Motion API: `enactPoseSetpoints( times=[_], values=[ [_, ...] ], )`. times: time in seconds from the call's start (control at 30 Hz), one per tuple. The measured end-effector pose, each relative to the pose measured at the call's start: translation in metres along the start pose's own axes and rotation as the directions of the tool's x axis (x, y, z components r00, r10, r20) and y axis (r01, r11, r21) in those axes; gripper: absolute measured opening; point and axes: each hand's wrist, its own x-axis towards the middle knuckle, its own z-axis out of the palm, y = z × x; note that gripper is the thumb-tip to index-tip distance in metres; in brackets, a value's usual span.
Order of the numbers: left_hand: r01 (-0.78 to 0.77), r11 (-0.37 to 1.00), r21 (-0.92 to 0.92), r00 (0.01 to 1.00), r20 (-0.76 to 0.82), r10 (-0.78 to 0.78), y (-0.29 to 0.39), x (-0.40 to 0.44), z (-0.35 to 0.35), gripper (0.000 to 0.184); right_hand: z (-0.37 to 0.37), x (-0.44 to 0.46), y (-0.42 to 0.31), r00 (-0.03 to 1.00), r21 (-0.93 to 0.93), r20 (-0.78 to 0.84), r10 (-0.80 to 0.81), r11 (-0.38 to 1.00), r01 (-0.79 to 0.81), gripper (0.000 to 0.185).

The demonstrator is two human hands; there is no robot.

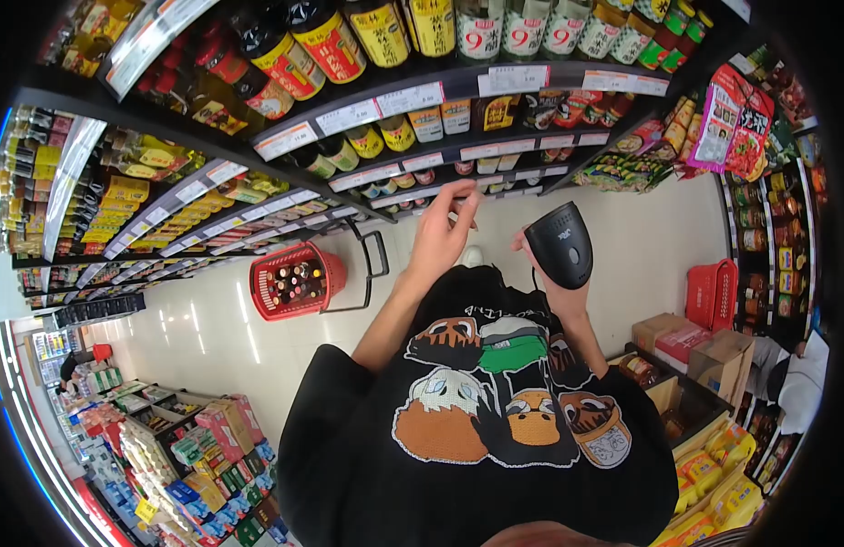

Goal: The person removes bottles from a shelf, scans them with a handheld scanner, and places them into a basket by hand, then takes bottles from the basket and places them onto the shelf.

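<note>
My left hand (445, 226) is raised in front of my chest, its fingers loosely bent and apart. Nothing shows in it, and the shelf of bottles lies just beyond. A black handheld barcode scanner (560, 246) is in my right hand (568, 299), at about the same height. The scanner's body covers most of that hand; a fingertip shows at its left side. Vinegar bottles (378, 32) with yellow and red labels stand on the upper shelf ahead. Beside them are clear bottles (524, 35) marked with a red 9.
A red shopping basket (329, 278) full of bottles stands on the floor at left, its black handle up. Another red basket (711, 294) is at right, near cardboard boxes (718, 360). Price-tag rails (376, 108) edge the shelves. Hanging packets (732, 123) jut out at upper right. A person's light sleeve (805, 383) shows at far right.
</note>
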Motion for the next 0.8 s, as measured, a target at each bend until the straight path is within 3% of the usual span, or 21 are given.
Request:
enactPoseSetpoints(
  times=[0.07,0.1,0.17,0.3,0.4,0.47,0.57,0.63,0.7,0.77,0.8],
  values=[
    [-0.186,0.977,0.100,0.979,-0.064,0.193,0.003,0.016,-0.004,0.037,-0.001,0.014,-0.003,1.000,0.051,0.000,-0.029,0.998,0.029,0.024],
    [-0.184,0.978,0.102,0.979,-0.065,0.191,0.008,0.023,-0.006,0.037,-0.002,0.019,-0.002,1.000,0.053,0.001,-0.027,0.998,0.027,0.024],
    [-0.434,0.870,0.233,0.861,-0.176,0.477,0.027,0.039,-0.013,0.039,-0.002,0.027,-0.002,0.999,-0.005,-0.005,-0.045,0.999,0.045,0.013],
    [-0.628,0.751,0.203,0.707,-0.255,0.660,0.062,0.091,-0.040,0.051,-0.005,0.049,-0.004,0.995,0.026,0.056,-0.077,0.997,0.075,0.014],
    [-0.581,0.786,0.212,0.734,-0.281,0.619,0.112,0.121,-0.053,0.053,-0.012,0.068,0.004,0.986,0.045,0.155,-0.066,0.997,0.060,0.030],
    [-0.573,0.793,0.205,0.727,-0.319,0.608,0.138,0.142,-0.054,0.053,-0.014,0.079,0.013,0.983,0.035,0.164,-0.087,0.996,0.082,0.023],
    [-0.424,0.856,0.295,0.802,-0.317,0.507,0.156,0.171,-0.058,0.046,-0.022,0.089,0.015,0.979,-0.011,0.189,-0.081,0.996,0.084,0.015],
    [-0.406,0.753,0.517,0.741,-0.296,0.603,0.174,0.188,-0.063,0.063,-0.023,0.098,0.005,0.967,-0.041,0.218,-0.132,0.989,0.145,0.014],
    [-0.348,0.829,0.438,0.793,-0.335,0.509,0.193,0.189,-0.060,0.063,-0.030,0.101,0.017,0.972,-0.045,0.215,-0.099,0.993,0.111,0.014],
    [-0.236,0.933,0.273,0.890,-0.324,0.320,0.205,0.191,-0.060,0.062,-0.034,0.102,0.026,0.976,-0.052,0.209,-0.066,0.996,0.079,0.013],
    [-0.512,0.555,0.655,0.630,-0.152,0.761,0.163,0.227,-0.083,0.056,-0.035,0.103,0.028,0.976,-0.070,0.205,-0.071,0.994,0.087,0.012]
  ],
)
